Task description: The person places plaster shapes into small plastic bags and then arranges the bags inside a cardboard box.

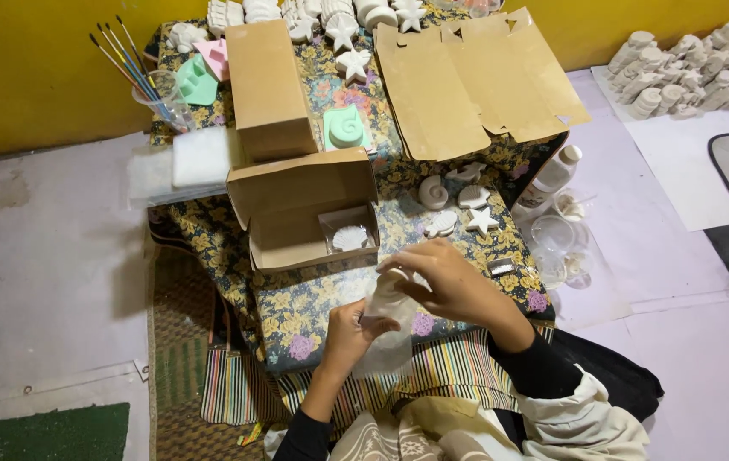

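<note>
My left hand (346,335) grips the lower part of a clear plastic bag (387,329) over my lap. My right hand (443,280) pinches the top of the same bag, where a white plaster piece seems to sit inside. Just ahead lies an open cardboard box (296,213) on the floral-covered low table (313,299), with a bagged white shell piece (349,237) in it. A few loose white plaster shapes, a spiral shell (433,192) and a star (481,221) among them, lie to the right of the box.
A closed brown box (267,85) and flat cardboard sheets (467,81) lie farther back. Green moulds (347,127), a cup of paintbrushes (160,94) and more white casts are at the far edge. A bottle (551,177) and clear cups stand on the floor right. Stacked casts (689,68) lie far right.
</note>
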